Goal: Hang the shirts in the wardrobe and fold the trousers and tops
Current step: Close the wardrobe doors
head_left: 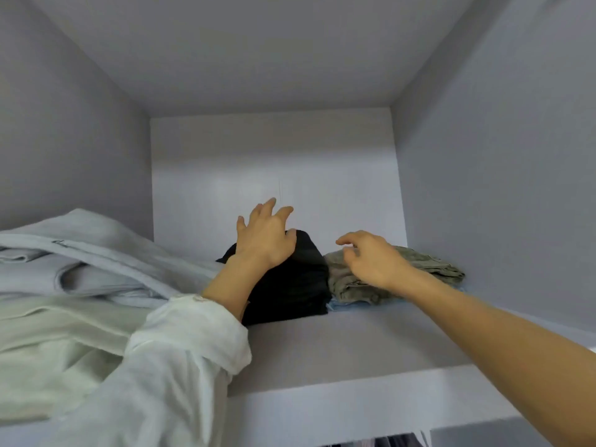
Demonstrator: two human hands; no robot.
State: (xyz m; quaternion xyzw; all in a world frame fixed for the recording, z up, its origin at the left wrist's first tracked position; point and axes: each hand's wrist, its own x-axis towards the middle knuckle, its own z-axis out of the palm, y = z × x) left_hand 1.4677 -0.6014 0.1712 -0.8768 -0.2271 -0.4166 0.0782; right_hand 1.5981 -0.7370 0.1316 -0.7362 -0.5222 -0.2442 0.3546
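Here, left hand (263, 240) spread atop black garment (296, 285), right hand (371, 258) loose beside it.

Shelf (338, 346) — three stacks along its rear: bulky folded pile (64, 285) at left edge, rolled garment (296, 285) centre, folded garment (429, 272) right — touching the rolled one.
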